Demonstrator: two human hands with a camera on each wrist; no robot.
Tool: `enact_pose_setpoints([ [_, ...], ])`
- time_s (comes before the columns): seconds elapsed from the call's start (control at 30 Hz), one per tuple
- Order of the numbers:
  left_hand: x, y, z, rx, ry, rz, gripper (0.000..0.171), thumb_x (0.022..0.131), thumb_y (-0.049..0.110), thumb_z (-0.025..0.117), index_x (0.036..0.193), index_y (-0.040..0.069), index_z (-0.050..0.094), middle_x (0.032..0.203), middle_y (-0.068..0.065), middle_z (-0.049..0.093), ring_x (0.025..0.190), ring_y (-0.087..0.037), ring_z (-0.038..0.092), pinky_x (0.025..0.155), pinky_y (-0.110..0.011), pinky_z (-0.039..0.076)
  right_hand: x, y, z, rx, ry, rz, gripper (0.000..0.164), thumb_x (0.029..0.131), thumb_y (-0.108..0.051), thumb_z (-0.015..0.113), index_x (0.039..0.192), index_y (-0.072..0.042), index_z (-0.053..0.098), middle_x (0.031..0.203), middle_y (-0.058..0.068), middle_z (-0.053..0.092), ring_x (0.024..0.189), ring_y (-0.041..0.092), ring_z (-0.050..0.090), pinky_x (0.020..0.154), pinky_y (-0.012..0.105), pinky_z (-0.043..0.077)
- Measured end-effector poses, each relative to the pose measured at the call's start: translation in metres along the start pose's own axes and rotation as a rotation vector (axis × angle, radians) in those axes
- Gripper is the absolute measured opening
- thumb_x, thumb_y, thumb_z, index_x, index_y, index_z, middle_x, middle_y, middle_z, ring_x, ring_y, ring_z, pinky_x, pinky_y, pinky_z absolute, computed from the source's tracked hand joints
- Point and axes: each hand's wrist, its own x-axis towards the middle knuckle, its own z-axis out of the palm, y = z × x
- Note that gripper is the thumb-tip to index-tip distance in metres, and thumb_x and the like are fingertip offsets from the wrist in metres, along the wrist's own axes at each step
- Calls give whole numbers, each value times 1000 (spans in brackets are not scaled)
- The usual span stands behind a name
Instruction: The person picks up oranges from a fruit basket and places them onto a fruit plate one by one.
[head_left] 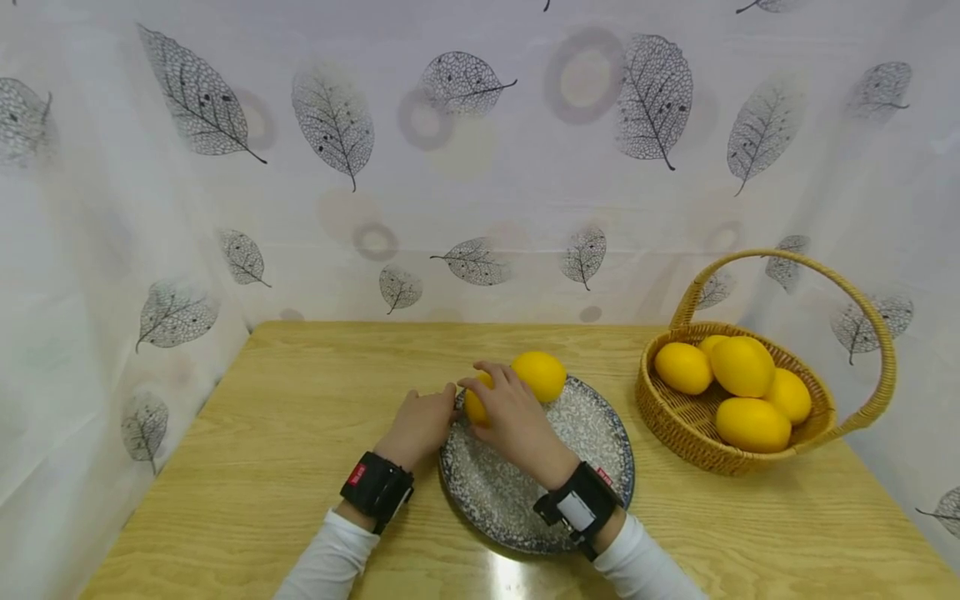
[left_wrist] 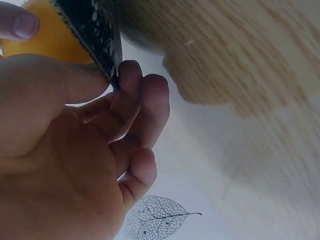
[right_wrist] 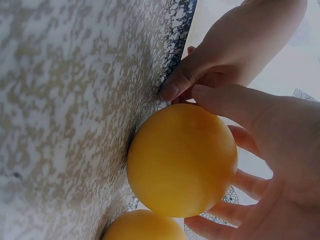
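A round speckled grey plate [head_left: 592, 442] with a dark rim lies on the table, bearing two yellow lemons. My left hand [head_left: 418, 429] pinches the plate's left edge; in the left wrist view its thumb is over the rim [left_wrist: 92, 35] and its fingertips are below. My right hand [head_left: 517, 421] reaches over the plate and holds the nearer lemon [right_wrist: 180, 160], thumb on one side and fingers curled round the other. Partly covered by that hand in the head view, this lemon sits near the left rim. Close beside it, toward the back, rests the second lemon [head_left: 540, 377].
At the right stands a woven basket [head_left: 675, 437] with a tall arched handle [head_left: 840, 287], holding several lemons [head_left: 742, 367]. The light wooden table [head_left: 300, 417] ends at the back against a white curtain [head_left: 495, 192] printed with leaves.
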Motion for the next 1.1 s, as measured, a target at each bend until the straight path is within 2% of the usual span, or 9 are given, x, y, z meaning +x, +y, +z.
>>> enact_pose_setpoints([
  [0.4, 1, 1, -1, -4, 3, -4, 39, 102, 20, 60, 135, -1, 57, 108, -17, 78, 107, -32, 74, 109, -62, 42, 0, 0, -4, -21, 49, -31, 58, 79, -18, 88, 132, -14, 64, 144, 18, 55, 133, 39, 53, 110, 54, 47],
  [0.73, 1, 1, -2, -24, -25, -11, 39, 103, 19, 59, 136, -1, 56, 113, -17, 77, 111, -33, 73, 112, -63, 40, -1, -1, -7, -58, 46, -30, 58, 80, -22, 88, 133, -15, 64, 143, 15, 57, 132, 37, 55, 109, 52, 48],
  [1.1, 0, 0, -1, -5, -11, 0, 43, 103, 19, 59, 139, -3, 55, 107, -17, 78, 106, -32, 74, 109, -62, 43, 1, -2, -15, -10, 39, -54, 58, 82, -19, 86, 134, -17, 63, 143, 13, 58, 133, 33, 54, 111, 51, 47],
])
